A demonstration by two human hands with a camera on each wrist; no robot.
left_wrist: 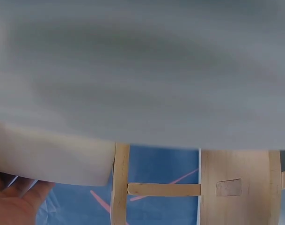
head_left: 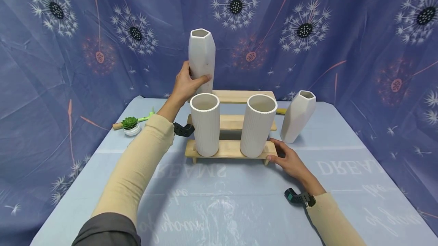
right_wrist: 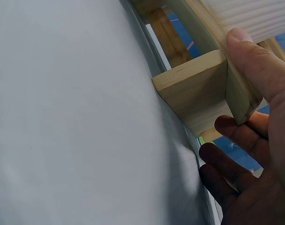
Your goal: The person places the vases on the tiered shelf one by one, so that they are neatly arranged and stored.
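Nearest on the pale blue surface lies the right hand, just beside the right front corner of the stepped wooden rack. Its fingers are nearly straight and loosely spread; the thumb presses on the end of the rack's lowest step and the other fingers lie under and beside that corner, curling round nothing.

On the rack's lowest step stand two ribbed white cylinder vases, upright and apart: the left ribbed vase near the rack's left end, the right ribbed vase near its right end, just above the right hand.

Right of the rack, resting on the surface, a faceted white vase leans slightly. Left of the rack, well apart from it, sits a small potted succulent.

At the rack's top step, behind the left ribbed vase, the left hand grips the tall white vase low on its body, fingers and thumb wrapped round it. This vase is upright at the left end of the top step; whether its base touches the step cannot be told. Behind the rack hangs a blue dandelion-print cloth.
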